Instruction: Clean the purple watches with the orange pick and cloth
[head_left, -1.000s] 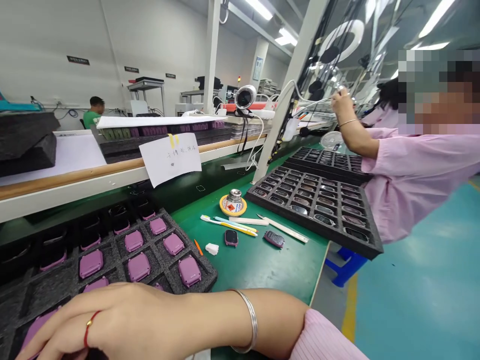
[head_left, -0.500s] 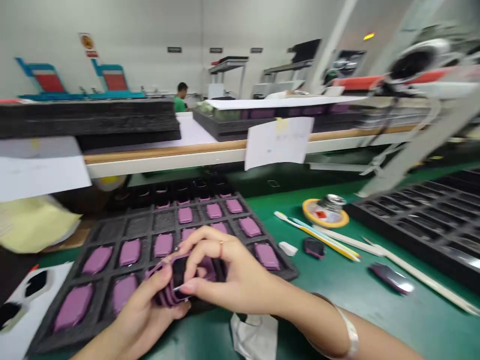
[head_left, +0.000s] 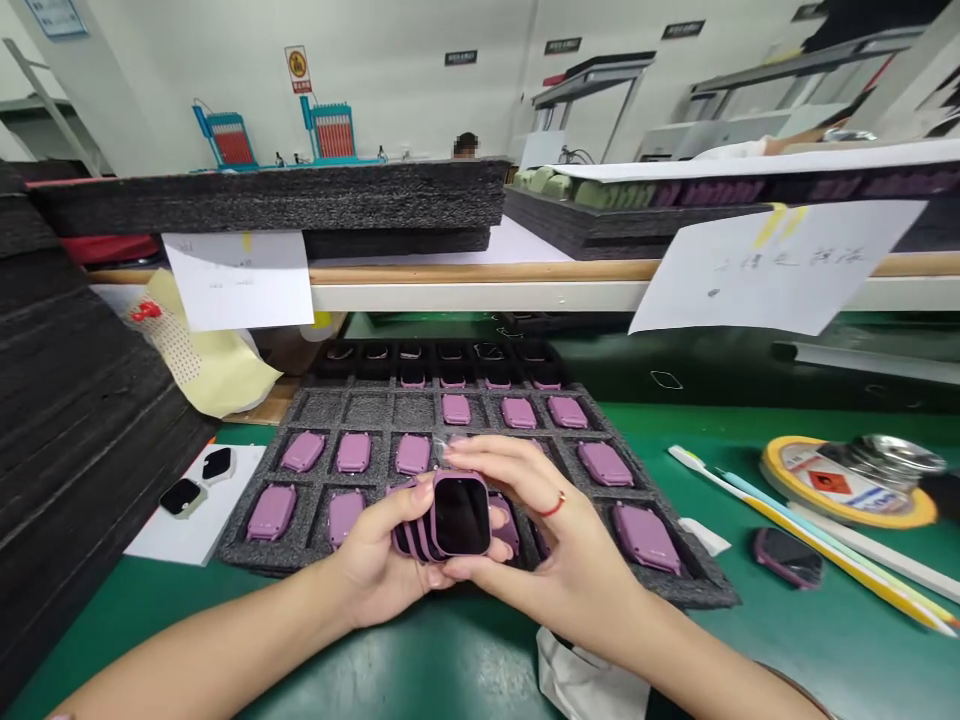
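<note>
My left hand (head_left: pixel 386 560) is closed around a small stack of purple smartwatch cases (head_left: pixel 416 538), thumb on top and fingers beneath. The front smartwatch case (head_left: pixel 462 515) faces me with a black screen. My right hand (head_left: pixel 551 520) curves round that front case, its thumb at the lower edge and fingertips at the right side. The upper fingers reach over its top edge, where a small clear piece, perhaps film, shows at the tips. Behind both hands lies a black foam tray (head_left: pixel 367 412) with purple cases in many compartments; some lie hidden behind my right hand.
To the right are a toothbrush (head_left: pixel 739 487), a yellow tape roll (head_left: pixel 776 465) with a metal-topped can, and a dark-faced watch case (head_left: pixel 787 557). White cloth (head_left: pixel 592 680) lies near me. Left are two watch cases on white paper (head_left: pixel 161 535) and stacked black foam (head_left: pixel 67 430). A shelf (head_left: pixel 480 296) crosses ahead.
The view has swung left. My right fingers have opened out from over the stack to around the front case, whose black screen now faces me. My left hand still holds the stack.
</note>
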